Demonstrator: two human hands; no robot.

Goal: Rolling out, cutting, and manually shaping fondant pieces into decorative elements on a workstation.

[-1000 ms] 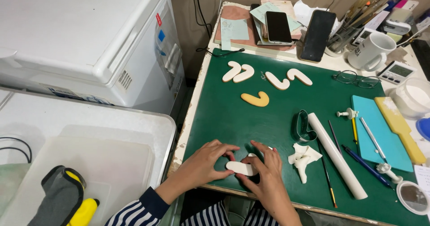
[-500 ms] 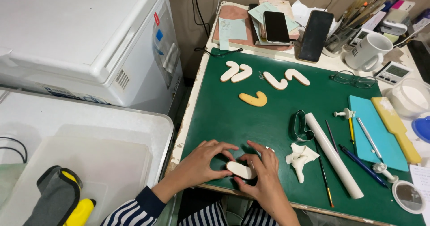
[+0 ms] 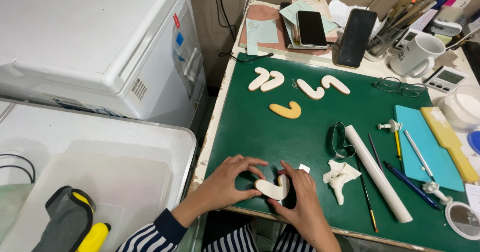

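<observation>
Hands (image 3: pixel 265 189) cup curved white piece (image 3: pixel 272 188) | underside hidden | green mat (image 3: pixel 300 137)

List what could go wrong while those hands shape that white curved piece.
1. The left hand and right hand pinch the soft-looking white curved piece; it might dent or tear.
2. It lies close to the green mat's near edge and might slide off.

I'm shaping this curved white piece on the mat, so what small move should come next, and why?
Probably smooth the curved white piece's edge a little more: both the left hand and the right hand cup it on the green mat, and it looks less tidy than the finished pieces.
</observation>
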